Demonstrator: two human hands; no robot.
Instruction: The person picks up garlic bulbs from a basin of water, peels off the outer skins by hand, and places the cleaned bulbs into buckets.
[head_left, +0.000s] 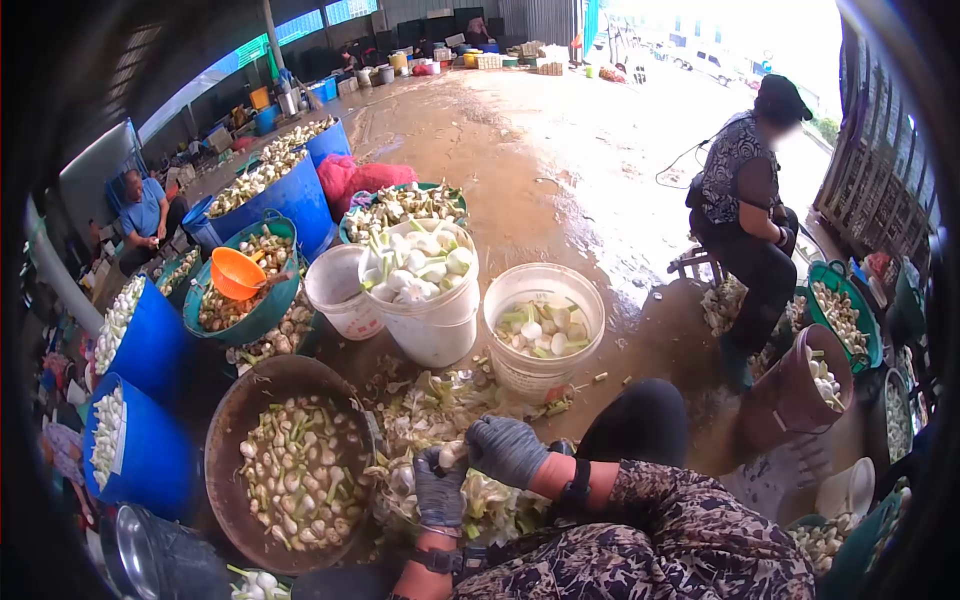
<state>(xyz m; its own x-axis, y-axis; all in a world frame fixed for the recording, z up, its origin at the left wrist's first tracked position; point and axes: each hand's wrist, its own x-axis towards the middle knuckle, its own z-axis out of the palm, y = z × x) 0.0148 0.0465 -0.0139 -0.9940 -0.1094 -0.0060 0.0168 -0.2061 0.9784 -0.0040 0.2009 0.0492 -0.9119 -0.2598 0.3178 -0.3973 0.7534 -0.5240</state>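
My left hand (440,490), in a grey glove, is closed around a garlic bulb (453,456), of which only a pale part shows. Against it sits my right hand (507,452), gloved too, with its fingers curled in; what they hold, if anything, is hidden. Beneath both hands lies a heap of garlic skins and leaves (425,410). To the left stands a wide brown basin (222,440) with many garlic bulbs in water. A white bucket (545,375) ahead holds peeled bulbs and cut stems in water.
Another white bucket (425,330) is heaped with garlic, beside a smaller white bucket (340,295). Blue tubs (150,450) line the left side; an orange bowl (238,273) rests in a green tub (207,318). A co-worker (745,200) sits at right, near a brown bucket (795,385).
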